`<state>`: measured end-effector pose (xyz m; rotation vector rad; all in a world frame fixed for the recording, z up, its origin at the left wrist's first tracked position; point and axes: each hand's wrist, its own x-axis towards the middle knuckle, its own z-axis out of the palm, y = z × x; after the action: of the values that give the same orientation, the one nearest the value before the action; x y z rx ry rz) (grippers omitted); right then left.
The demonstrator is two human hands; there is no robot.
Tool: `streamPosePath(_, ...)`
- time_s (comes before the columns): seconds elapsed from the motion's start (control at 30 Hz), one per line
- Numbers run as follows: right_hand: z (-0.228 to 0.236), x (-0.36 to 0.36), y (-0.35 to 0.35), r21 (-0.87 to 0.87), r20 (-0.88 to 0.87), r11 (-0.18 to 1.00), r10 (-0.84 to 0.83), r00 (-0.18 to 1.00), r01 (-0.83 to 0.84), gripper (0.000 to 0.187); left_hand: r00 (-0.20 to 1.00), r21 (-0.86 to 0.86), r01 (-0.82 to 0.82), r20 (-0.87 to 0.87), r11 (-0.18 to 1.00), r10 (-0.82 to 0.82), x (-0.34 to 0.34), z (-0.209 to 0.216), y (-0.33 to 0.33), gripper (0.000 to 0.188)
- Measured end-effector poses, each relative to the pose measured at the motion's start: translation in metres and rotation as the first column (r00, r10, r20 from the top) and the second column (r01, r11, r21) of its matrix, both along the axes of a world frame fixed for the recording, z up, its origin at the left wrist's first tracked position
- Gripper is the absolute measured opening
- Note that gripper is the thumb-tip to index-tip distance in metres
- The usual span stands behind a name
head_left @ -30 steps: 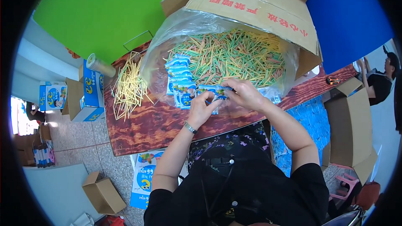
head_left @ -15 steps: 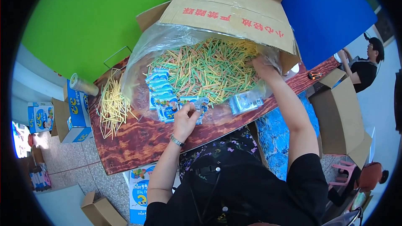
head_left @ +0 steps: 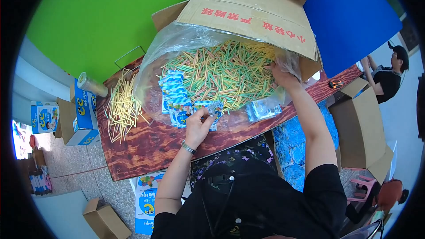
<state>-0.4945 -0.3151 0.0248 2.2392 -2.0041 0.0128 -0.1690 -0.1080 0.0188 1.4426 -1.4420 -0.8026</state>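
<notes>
My left hand [head_left: 198, 128] is closed at the table's near side, pinching a small blue-and-white packet [head_left: 214, 110] between thumb and fingers. Beside it, overlapping blue-and-white packets [head_left: 175, 92] lie in a row along the left of a big pile of thin coloured sticks [head_left: 226, 73], yellow, green and pink. The pile spreads over clear plastic sheeting [head_left: 152, 62] at the mouth of a cardboard box [head_left: 248, 4]. At the pile's right edge my right hand [head_left: 284, 79] has its fingers curled together on some sticks; the fingertips are partly hidden.
Clear-and-blue packets [head_left: 264, 110] lie at the near right of the pile. Loose pale-yellow sticks [head_left: 121, 108] and a clear tub [head_left: 92, 85] are to the left. An open carton [head_left: 361, 128] stands right, above blue packets in a bag [head_left: 295, 144]. Another person [head_left: 387, 77] is far right.
My right hand has drawn back slightly toward me at the pile's edge. My left hand keeps its pinch on the packet. The whole view has shifted a little.
</notes>
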Motion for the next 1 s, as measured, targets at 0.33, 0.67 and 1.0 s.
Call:
streamPosePath(0.33,0.058,0.014,0.008,0.130,-0.064,0.982,0.147,0.987,-0.138,0.035,0.999,-0.020,-0.025,0.039,0.999,0.026,0.008,0.000,0.001,0.023)
streamPosePath(0.67,0.062,0.058,0.039,0.506,0.861,0.600,-0.321,0.394,-0.620,0.029,0.997,-0.098,-0.064,0.029,0.993,0.067,0.003,0.003,0.001,0.025)
streamPosePath(1.0,0.094,0.100,0.065,0.254,0.756,0.706,0.281,0.591,-0.661,0.019,0.991,-0.108,-0.133,0.016,0.985,0.135,0.009,-0.001,0.002,0.020)
